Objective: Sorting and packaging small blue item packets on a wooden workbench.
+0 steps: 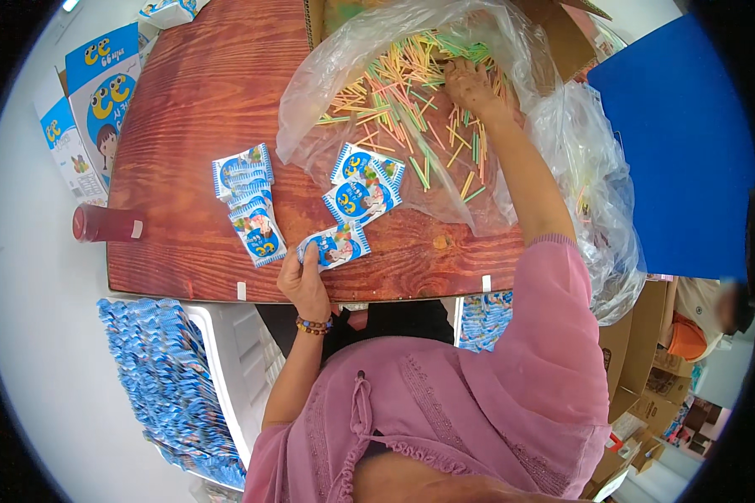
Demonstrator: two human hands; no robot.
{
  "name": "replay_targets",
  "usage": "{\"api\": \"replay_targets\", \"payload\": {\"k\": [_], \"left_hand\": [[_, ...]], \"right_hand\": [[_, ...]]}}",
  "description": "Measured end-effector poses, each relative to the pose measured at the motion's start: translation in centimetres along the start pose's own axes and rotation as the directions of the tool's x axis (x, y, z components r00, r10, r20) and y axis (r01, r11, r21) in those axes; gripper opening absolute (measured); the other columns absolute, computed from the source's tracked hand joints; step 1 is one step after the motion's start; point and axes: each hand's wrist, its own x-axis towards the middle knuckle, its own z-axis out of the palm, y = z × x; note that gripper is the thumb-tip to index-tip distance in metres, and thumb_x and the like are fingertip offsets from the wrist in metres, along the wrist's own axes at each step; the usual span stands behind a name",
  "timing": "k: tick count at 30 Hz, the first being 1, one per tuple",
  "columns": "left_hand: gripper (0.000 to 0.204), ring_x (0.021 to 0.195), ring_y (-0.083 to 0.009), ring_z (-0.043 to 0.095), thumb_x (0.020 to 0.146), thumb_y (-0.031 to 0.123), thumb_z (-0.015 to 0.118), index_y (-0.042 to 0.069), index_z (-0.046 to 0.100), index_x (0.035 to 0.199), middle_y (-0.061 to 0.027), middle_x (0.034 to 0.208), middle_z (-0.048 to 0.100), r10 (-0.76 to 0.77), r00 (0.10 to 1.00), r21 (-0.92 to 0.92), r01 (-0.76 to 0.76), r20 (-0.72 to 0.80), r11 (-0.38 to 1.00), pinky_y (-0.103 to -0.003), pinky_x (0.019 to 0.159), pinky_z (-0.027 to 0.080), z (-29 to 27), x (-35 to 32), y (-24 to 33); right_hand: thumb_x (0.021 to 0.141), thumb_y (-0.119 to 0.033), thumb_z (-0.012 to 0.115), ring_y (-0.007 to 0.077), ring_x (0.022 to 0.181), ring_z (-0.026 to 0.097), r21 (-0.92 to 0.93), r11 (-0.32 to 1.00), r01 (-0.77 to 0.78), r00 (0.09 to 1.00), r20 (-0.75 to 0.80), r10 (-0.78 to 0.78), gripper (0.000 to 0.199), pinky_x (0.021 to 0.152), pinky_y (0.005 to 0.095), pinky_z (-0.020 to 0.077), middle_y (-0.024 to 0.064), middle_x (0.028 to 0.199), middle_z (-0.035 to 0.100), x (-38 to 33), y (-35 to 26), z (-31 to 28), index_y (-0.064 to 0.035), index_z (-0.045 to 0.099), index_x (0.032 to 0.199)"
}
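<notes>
Between the thumb and fingers of my left hand (304, 281) is a small blue-and-white packet (337, 246), held low over the near edge of the table. My right hand (471, 86) reaches to the far side of a heap of thin pink, yellow, orange and green sticks (403, 80). Its fingers are bent in among the sticks, and what they grip is hidden. The sticks lie in an opened clear plastic bag (298, 109). Just beyond the held packet lie a few loose packets (361, 197). Left of them is an overlapping row of similar packets (250, 201).
The reddish wooden table (201, 92) carries a pink-red cylinder (107, 225) at its left edge. Printed boxes (101, 101) stand beyond. Below left, a white crate (214, 335) adjoins many stacked blue packets (164, 377). A blue panel (675, 151) and crumpled plastic (587, 184) are on the right.
</notes>
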Motion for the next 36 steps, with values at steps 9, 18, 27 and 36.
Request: {"api": "replay_targets", "payload": {"k": [9,18,27,36], "left_hand": [[0.013,0.072,-0.0025,0.050,0.091,0.008,0.061,-0.004,0.067,0.091,0.0021,0.080,0.062,-0.018,1.000,-0.016,0.017,-0.014,1.000,-0.020,0.064,0.042,-0.2,-0.2,-0.4],[0.012,0.072,-0.0022,0.050,0.090,0.008,0.061,-0.003,0.067,0.090,0.0022,0.080,0.062,-0.035,0.999,-0.051,0.034,-0.018,0.998,-0.020,0.062,0.042,0.0,0.0,-0.5],[0.013,0.070,-0.0018,0.048,0.090,0.008,0.062,-0.003,0.067,0.087,0.0035,0.077,0.061,-0.022,0.999,-0.023,0.021,-0.028,1.000,-0.020,0.061,0.041,0.1,0.0,-0.3],[0.014,0.070,-0.0017,0.047,0.090,0.009,0.063,-0.004,0.066,0.086,0.0037,0.077,0.061,-0.024,0.998,-0.034,0.022,-0.056,0.999,-0.021,0.060,0.040,0.2,0.0,0.2]], "right_hand": [[0.092,-0.027,0.047,0.0296,0.127,0.044,0.232,0.961,-0.149,0.972,0.213,0.099,0.040,0.102,0.0580,0.0302,0.0176,0.131,0.052,-0.5,-0.4,-1.1,-0.0023,0.048,0.123],[0.091,-0.027,0.055,0.0272,0.112,0.054,0.798,0.467,-0.380,0.911,0.235,0.340,0.056,0.096,0.0325,0.0387,0.0192,0.120,0.059,-4.1,1.1,1.5,0.0053,0.040,0.134],[0.094,-0.031,0.054,0.0186,0.106,0.052,0.930,0.202,-0.309,0.914,0.232,0.332,0.035,0.092,0.0292,0.0392,0.0129,0.109,0.065,-6.7,-1.0,0.3,0.0002,0.067,0.104],[0.095,-0.028,0.050,0.0232,0.105,0.052,0.972,-0.052,-0.228,0.908,0.232,0.348,0.029,0.099,0.0328,0.0349,0.0095,0.104,0.066,-7.8,-5.4,-3.9,-0.0029,0.064,0.102]]}}
